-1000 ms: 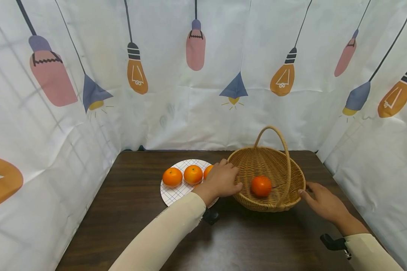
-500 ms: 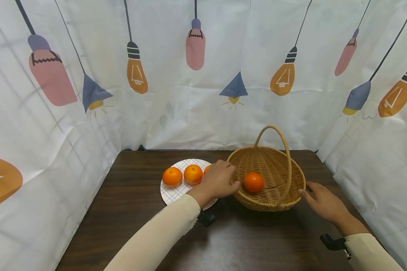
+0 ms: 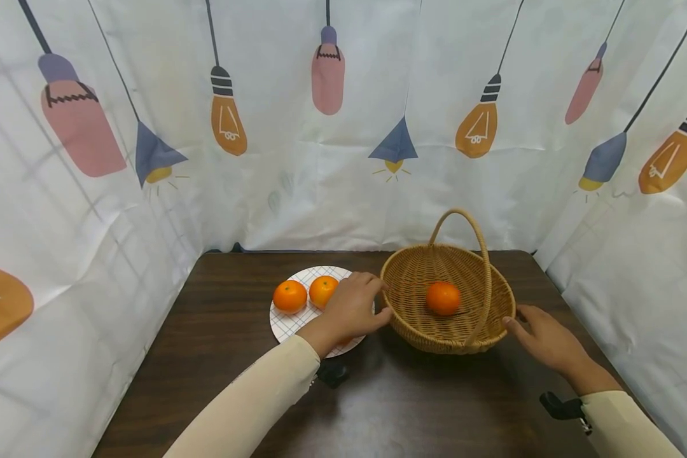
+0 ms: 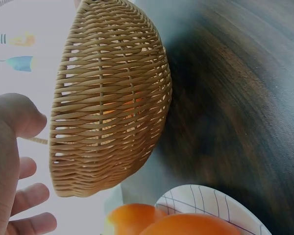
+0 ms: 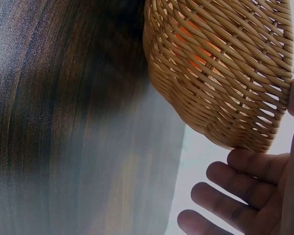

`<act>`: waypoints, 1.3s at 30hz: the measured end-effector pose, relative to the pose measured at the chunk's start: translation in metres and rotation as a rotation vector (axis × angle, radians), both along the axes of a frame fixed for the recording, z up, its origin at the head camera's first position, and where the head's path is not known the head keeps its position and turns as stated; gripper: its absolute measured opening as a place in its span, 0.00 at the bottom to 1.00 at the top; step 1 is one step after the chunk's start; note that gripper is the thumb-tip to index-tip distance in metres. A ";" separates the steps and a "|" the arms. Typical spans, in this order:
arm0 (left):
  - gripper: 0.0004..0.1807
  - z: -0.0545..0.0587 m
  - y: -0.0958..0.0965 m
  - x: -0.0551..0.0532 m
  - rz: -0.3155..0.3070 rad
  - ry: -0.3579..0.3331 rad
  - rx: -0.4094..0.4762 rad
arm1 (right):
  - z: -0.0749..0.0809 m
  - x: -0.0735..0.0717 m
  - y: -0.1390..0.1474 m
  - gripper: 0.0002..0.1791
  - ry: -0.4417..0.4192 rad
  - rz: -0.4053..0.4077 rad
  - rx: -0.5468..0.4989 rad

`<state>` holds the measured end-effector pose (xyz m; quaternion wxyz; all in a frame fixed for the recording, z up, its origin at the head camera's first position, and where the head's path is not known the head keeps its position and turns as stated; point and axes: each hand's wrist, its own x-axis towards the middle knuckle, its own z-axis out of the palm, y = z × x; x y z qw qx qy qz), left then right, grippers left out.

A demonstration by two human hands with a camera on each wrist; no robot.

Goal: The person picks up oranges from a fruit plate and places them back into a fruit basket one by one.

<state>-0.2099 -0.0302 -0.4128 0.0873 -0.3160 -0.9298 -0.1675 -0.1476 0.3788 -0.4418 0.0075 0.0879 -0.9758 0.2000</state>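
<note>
A wicker basket [image 3: 418,334] with a tall arched handle stands on the right part of the table. One orange [image 3: 443,299] lies inside it, showing through the weave in both wrist views. My right hand [image 3: 549,341] holds the basket's right rim, thumb over the edge and fingers outside. At the left rim, my left hand [image 3: 349,308] hovers with loosely spread fingers and nothing in them. Below that hand is a round white plate [image 3: 286,324] with a checked pattern. Two oranges show on it, a left one [image 3: 289,297] and another [image 3: 323,291]; my left hand covers part of the plate.
The dark wooden table [image 3: 206,369] ends at a white curtain [image 3: 320,191] printed with lamps and bulbs, which also closes in both sides. The basket's handle [image 3: 481,254] rises above its rim.
My left hand has drawn back leftward from the basket's rim. Inside the basket the orange rolled left, then back right and farther from me. My right hand has stayed at the rim.
</note>
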 end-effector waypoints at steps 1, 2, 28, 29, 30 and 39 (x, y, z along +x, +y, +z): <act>0.23 0.000 -0.002 0.001 0.002 0.001 -0.003 | 0.000 0.000 0.000 0.34 0.000 0.000 -0.001; 0.24 -0.001 -0.003 0.001 0.003 0.000 -0.005 | 0.000 0.000 -0.001 0.34 0.001 -0.001 -0.001; 0.29 -0.029 -0.066 0.020 0.148 -0.098 0.106 | -0.003 0.000 0.002 0.35 -0.028 0.002 -0.047; 0.29 -0.030 -0.068 0.021 0.152 -0.100 0.120 | -0.003 0.000 0.002 0.35 -0.030 0.004 -0.047; 0.30 -0.031 -0.070 0.022 0.157 -0.102 0.127 | -0.003 -0.001 0.001 0.35 -0.030 0.006 -0.048; 0.34 -0.041 -0.080 0.024 0.211 -0.175 0.145 | -0.002 -0.002 0.002 0.34 -0.023 0.017 -0.056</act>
